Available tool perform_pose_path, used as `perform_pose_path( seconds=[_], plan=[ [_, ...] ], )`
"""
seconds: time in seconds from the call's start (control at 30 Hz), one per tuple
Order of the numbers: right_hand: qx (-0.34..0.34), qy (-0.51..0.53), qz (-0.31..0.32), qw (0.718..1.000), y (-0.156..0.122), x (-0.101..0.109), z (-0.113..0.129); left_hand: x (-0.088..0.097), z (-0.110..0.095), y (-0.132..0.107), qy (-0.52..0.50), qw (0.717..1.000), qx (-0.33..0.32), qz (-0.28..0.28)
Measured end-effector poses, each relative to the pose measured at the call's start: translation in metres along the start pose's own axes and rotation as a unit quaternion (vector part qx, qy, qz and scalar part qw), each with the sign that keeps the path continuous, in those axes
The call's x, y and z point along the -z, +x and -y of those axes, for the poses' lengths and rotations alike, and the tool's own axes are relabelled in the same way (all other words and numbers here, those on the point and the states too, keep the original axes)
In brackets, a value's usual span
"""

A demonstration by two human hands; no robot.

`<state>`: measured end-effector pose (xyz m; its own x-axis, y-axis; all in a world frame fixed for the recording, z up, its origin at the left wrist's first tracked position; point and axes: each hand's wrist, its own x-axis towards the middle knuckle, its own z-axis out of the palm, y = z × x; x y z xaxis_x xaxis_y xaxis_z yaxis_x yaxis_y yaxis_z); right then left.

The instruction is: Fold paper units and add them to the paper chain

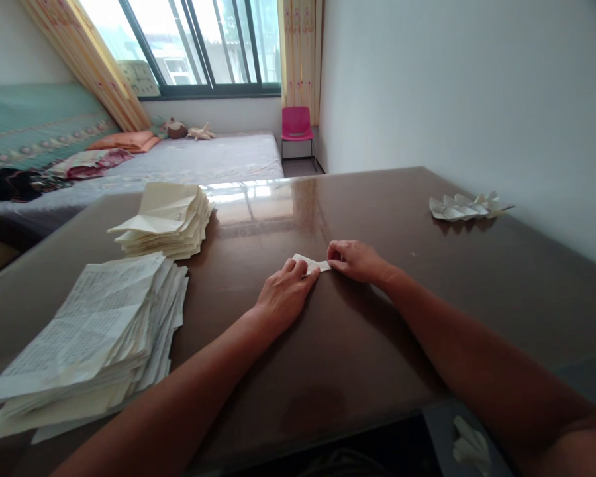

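Observation:
A small folded piece of white paper [308,264] lies on the brown table, mostly covered by my fingers. My left hand [283,289] holds it down from the left, its fingers bent and the thumb at the paper's near edge. At the paper's right end, my right hand [356,260] pinches the narrow tip between thumb and fingers. Left of my left arm is a thick stack of written sheets [94,318]. Behind that stack is another pile of yellowish paper [163,218], its top sheet creased.
Pointed folded paper pieces [461,207] sit in a row at the table's far right, near the white wall. The table [258,397] has its near edge below my arms. Beyond it are a bed [238,152] and a pink chair [297,124] by the window.

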<state>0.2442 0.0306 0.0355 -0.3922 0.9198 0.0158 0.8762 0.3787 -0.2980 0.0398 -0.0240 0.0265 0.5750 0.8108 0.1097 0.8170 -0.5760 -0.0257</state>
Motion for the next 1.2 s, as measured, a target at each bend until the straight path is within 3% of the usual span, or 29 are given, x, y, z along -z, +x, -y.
perform_pose_path(
  seconds=[0.13,0.4,0.63,0.77,0.9,1.0,1.2],
  plan=[
    [0.007,0.013,-0.032,0.999,-0.003,0.006,0.008,-0.005,0.001,-0.005,-0.020,0.999,0.025,-0.009],
    [-0.021,-0.033,-0.002,0.999,-0.006,-0.001,0.012,-0.007,-0.002,-0.006,-0.016,0.999,0.039,-0.032],
    [-0.022,-0.008,-0.002,1.000,-0.003,-0.007,0.009,-0.008,0.013,0.011,-0.044,0.995,0.075,-0.048],
    [-0.013,-0.009,-0.004,1.000,-0.003,-0.008,0.009,-0.003,0.027,0.026,-0.049,0.997,0.046,0.024],
    [-0.009,-0.002,0.002,1.000,-0.002,-0.008,0.008,0.016,0.036,0.047,-0.043,0.991,0.029,0.120],
    [-0.005,0.002,0.002,1.000,-0.002,-0.008,0.007,0.027,0.045,0.068,-0.040,0.986,-0.022,0.162],
    [-0.002,0.010,0.005,1.000,0.000,-0.009,0.006,0.023,0.059,0.103,-0.075,0.967,-0.046,0.240]
  ],
)
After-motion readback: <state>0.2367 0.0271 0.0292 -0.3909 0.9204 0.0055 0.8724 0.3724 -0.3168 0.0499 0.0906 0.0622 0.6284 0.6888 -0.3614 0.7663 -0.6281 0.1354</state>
